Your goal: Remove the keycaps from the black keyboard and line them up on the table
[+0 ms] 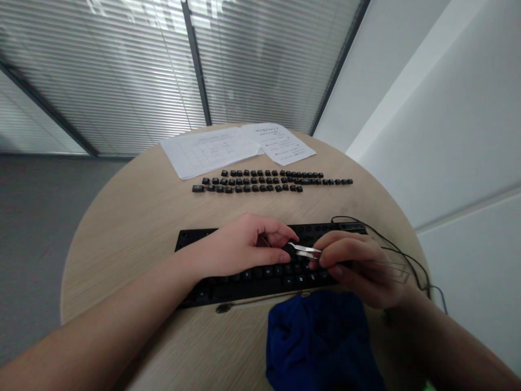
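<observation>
Across the table lies a black keyboard (260, 289), with dark keys along its near rows. My right hand (354, 260) is closed round a silver two-pronged keycap puller (304, 250); thin wire loops stick out behind that hand. The prongs point left, just over the keyboard. Resting over the keyboard's middle, my left hand (244, 247) has its thumb and forefinger apart beside the prong tips. Whether a small dark cap sits between them I cannot make out. Both hands hide much of the keyboard's upper rows.
Loose black keycaps (255, 188) stand in three rows beyond the keyboard. Printed sheets (220, 149) lie at the table's far edge. A blue cloth (317, 336) is at the near side. Black cable (401, 252) curls on the right. A wall borders the right side.
</observation>
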### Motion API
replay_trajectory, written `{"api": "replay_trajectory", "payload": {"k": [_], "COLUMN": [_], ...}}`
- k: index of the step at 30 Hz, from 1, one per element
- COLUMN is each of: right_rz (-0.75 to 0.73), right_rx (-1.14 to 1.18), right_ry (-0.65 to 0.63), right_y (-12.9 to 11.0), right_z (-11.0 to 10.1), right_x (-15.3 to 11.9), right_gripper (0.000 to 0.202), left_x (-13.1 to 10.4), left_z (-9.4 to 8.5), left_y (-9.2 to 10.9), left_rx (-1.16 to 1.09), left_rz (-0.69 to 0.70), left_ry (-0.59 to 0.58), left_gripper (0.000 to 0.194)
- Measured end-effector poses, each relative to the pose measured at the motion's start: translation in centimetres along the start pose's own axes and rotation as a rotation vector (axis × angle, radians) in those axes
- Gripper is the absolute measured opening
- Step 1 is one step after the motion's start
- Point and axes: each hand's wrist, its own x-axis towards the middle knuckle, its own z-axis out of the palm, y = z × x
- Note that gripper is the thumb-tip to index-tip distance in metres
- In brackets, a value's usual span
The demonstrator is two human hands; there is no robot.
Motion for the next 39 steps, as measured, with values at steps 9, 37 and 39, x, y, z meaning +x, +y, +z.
{"api": "replay_trajectory", "payload": {"k": [9,37,39], "right_rz": [-0.084,-0.196,-0.214], "right_rx": [-0.221,-0.278,-0.303], "right_ry": [-0.078,0.002,0.02], "right_y": [0.2,0.2,0.5], "right_z": [0.3,0.3,0.5], "right_x": [-0.2,0.0,0.0], "right_gripper": [0.015,0.022,0.02], "left_x": [0.1,-0.4,-0.3], "left_z": [-0.5,-2.2,-2.0], "left_y": [0.0,-0.5,-0.5], "left_rx": [0.142,-0.09,-0.145], "left_rz": [0.014,0.142,0.136], "left_ry": [0.124,0.134,0.157], "left_gripper": [0.023,0.027,0.027]}}
